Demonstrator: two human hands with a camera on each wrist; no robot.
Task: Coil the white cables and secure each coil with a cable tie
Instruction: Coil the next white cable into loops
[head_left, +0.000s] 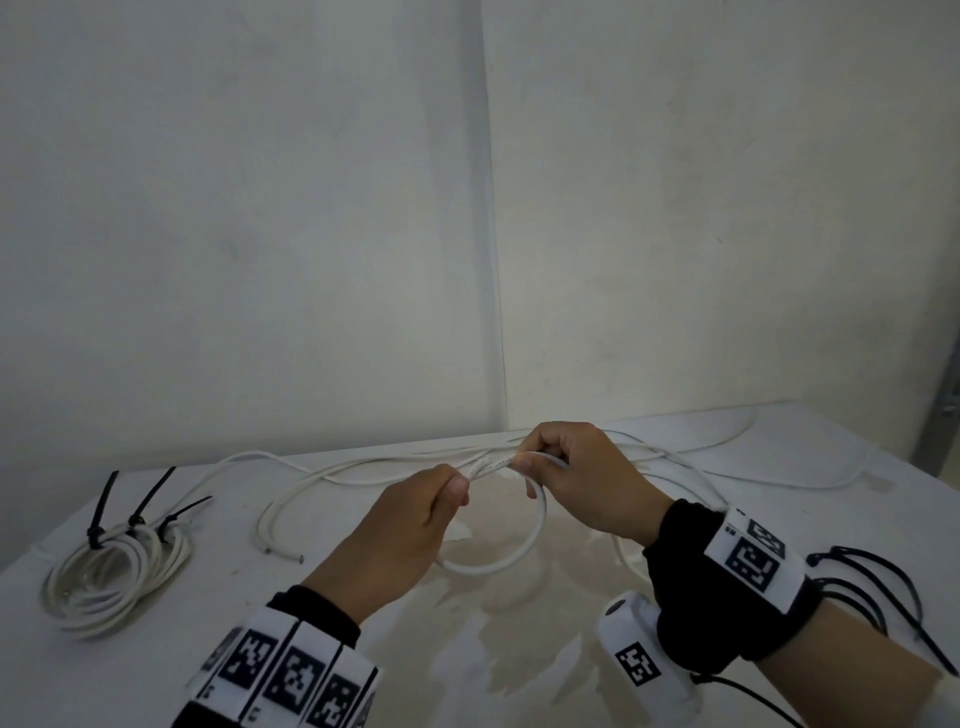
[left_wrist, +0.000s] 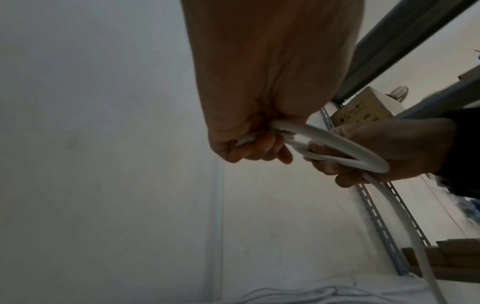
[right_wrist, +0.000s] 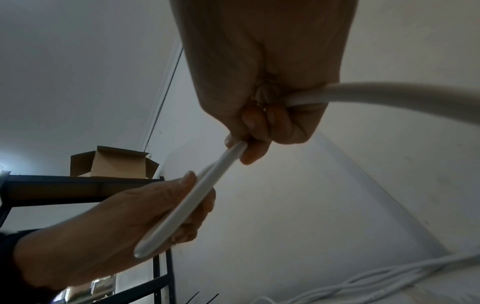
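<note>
Above the table (head_left: 519, 675), our left hand (head_left: 410, 525) and right hand (head_left: 587, 478) both grip a white cable (head_left: 498, 564), the finished coil (head_left: 117, 574) at nine o'clock.

Your left hand (head_left: 410, 519) and right hand (head_left: 582, 478) met mid-table (head_left: 857, 545), holding a cable (head_left: 498, 564) loop that hung near of them; the tied coil (head_left: 111, 577) lay at near left; loose cable strands (head_left: 701, 449) ran behind, far right.
</note>
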